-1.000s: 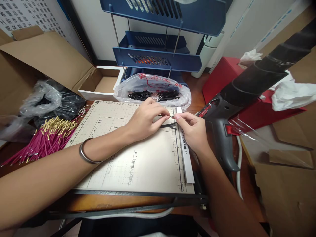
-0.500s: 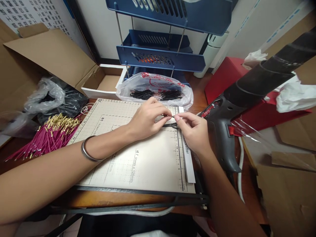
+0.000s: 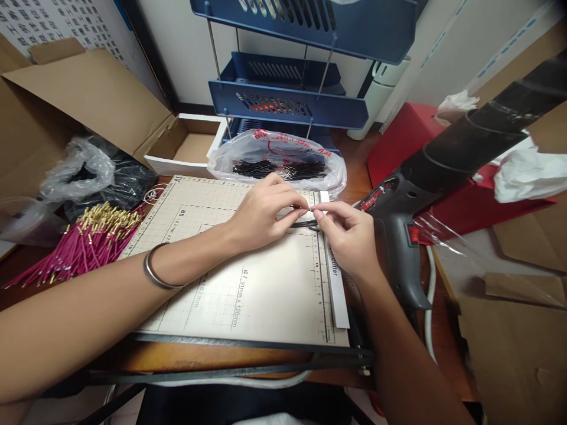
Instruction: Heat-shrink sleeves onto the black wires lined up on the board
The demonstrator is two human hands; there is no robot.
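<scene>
Wire point(image 3: 309, 210): thin, dk, mostly hidden
L hand point(image 3: 266, 215): fingertips pinching wire
R hand point(image 3: 352, 236): pinching too
Blk wires point(image 3: 305, 224): on paper cutter point(image 3: 274, 283)

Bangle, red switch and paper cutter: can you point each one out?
Bangle point(image 3: 151, 277): head view, on its metal band.
Red switch point(image 3: 413, 234): head view, middle of its face.
Paper cutter point(image 3: 274, 283): head view, bare part of its board.

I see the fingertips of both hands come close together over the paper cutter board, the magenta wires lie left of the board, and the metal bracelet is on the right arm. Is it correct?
Not fully: the metal bracelet is on the arm of the left hand, not the right, as the head view shows. The rest is right.
</scene>
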